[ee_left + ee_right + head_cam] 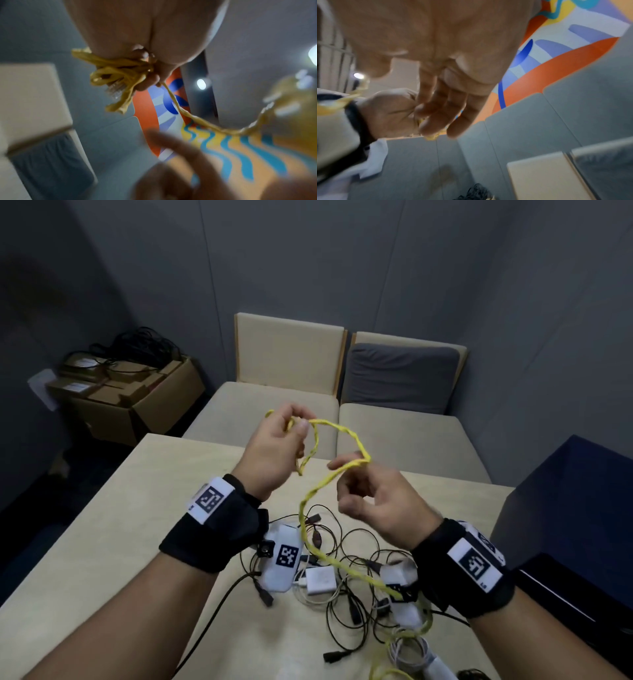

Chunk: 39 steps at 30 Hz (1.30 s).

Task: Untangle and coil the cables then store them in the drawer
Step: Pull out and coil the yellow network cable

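A yellow braided cable runs between both raised hands above the table. My left hand grips a small bundle of its loops; the left wrist view shows this yellow coil bunched in the curled fingers, with a clear plug poking out. My right hand pinches the cable between thumb and forefinger, a bit lower and to the right. From there the cable drops into the tangle of black and white cables on the table. In the blurred right wrist view, a bit of yellow cable shows at the fingertips.
A white charger block lies in the tangle. A dark blue cabinet stands at the table's right side. Beige seats lie beyond the far edge, and a cardboard box of boxes and black cables sits back left.
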### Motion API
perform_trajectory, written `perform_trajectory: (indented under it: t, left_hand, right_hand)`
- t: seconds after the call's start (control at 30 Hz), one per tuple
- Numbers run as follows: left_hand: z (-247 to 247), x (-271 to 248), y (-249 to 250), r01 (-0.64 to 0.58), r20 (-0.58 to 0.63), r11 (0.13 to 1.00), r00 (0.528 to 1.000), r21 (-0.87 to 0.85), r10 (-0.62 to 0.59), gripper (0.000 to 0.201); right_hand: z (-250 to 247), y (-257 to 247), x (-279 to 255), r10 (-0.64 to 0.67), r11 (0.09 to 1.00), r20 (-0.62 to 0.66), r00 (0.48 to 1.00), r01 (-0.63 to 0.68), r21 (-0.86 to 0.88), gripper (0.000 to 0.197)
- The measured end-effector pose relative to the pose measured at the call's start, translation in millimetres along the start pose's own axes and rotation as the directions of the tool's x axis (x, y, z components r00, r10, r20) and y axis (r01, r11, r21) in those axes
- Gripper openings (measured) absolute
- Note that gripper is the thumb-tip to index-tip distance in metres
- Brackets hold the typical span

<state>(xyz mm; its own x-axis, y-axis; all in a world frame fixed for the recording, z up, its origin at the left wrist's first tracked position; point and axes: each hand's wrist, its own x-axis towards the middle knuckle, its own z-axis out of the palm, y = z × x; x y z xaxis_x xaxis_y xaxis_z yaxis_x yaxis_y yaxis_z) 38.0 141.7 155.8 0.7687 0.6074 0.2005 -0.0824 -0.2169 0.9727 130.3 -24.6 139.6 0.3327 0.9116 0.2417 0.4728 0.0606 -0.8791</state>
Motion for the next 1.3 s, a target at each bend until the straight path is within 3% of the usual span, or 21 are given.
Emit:
perform_trajectory:
  t: [0.07,0.13,0.23,0.33,0.43,0.53,0.6,0.7,0.73,0.77,0.83,0.87,0.9,0.97,1.07,1.17,1.3]
  left_hand:
    - [3,2,-4,-0.018,-0.023,0.977,0.999,0.212,0.023,0.016]
    - [3,6,-6,-0.004,-0.105,0.963,0.994,0.269,0.034,0.018]
    - [-4,17,-6,0.089,-0.340,0.995,0.936,-0.033,-0.095,0.029]
    - [-32,29,-11,0.116,-0.500,0.931,0.817,-0.345,-0.287,0.030]
    - [-65,35,-21,0.128,-0.574,0.917,0.745,-0.378,-0.340,0.027]
    - [-66,31,-21,0.066,-0.576,0.880,0.733,-0.470,-0.363,0.026]
    - [-56,27,-16,0.043,-0.577,0.879,0.739,-0.475,-0.348,0.029]
    - [-40,26,-8,0.004,-0.561,0.885,0.773,-0.465,-0.298,0.030]
    - [-33,26,-5,-0.014,-0.549,0.890,0.791,-0.455,-0.268,0.031]
    - [-26,24,-2,-0.021,-0.532,0.904,0.814,-0.427,-0.233,0.032]
    - [-10,17,2,-0.010,-0.487,0.946,0.859,-0.323,-0.157,0.033]
    - [-2,12,3,-0.005,-0.457,0.961,0.881,-0.276,-0.127,0.033]
    - [4,8,4,-0.001,-0.417,0.969,0.903,-0.248,-0.106,0.032]
    - [13,0,9,0.013,-0.310,0.970,0.946,-0.242,-0.090,0.029]
    - [18,-8,19,0.040,-0.093,0.938,0.993,-0.345,-0.076,0.026]
    - [16,-11,28,0.139,0.126,0.804,0.989,-0.579,-0.081,0.022]
    - [9,-11,32,0.258,0.259,0.464,0.964,-0.848,-0.062,0.015]
  right_hand:
    - [-1,4,1,0.046,0.986,-0.047,0.998,-0.038,0.159,0.066]
    - [-4,5,1,0.069,0.986,-0.060,0.996,-0.059,0.158,0.071]
    - [-12,8,-2,0.095,0.986,0.010,0.995,-0.096,0.140,0.062]
    - [-16,11,-9,0.116,0.978,0.123,0.986,-0.134,0.157,0.061]
    - [-20,11,-11,0.167,0.957,0.149,0.975,-0.197,0.213,0.064]
    - [-26,9,-9,0.223,0.930,0.247,0.943,-0.282,0.236,0.041]
    - [-22,1,-6,0.254,0.914,0.379,0.890,-0.349,0.207,0.027]
    - [-5,-3,-3,0.320,0.941,0.502,0.804,-0.332,-0.069,0.035]
    - [0,-2,0,0.326,0.945,0.481,0.814,-0.300,-0.132,0.034]
    - [4,-1,2,0.308,0.951,0.415,0.856,-0.276,-0.137,0.031]
    - [6,-1,8,0.224,0.975,0.138,0.965,-0.220,-0.044,0.026]
    - [4,-3,12,0.170,0.985,-0.027,0.985,-0.170,-0.006,0.029]
    - [2,-6,16,0.121,0.992,-0.166,0.979,-0.122,0.004,0.034]
    - [0,-11,24,0.059,0.991,-0.323,0.945,-0.094,-0.092,0.044]
    - [-2,-2,34,0.093,0.923,-0.454,0.886,-0.247,-0.295,0.052]
    - [-10,13,40,0.127,0.883,-0.567,0.814,-0.353,-0.308,0.033]
    - [-4,28,39,0.100,0.873,-0.490,0.866,-0.313,-0.374,0.011]
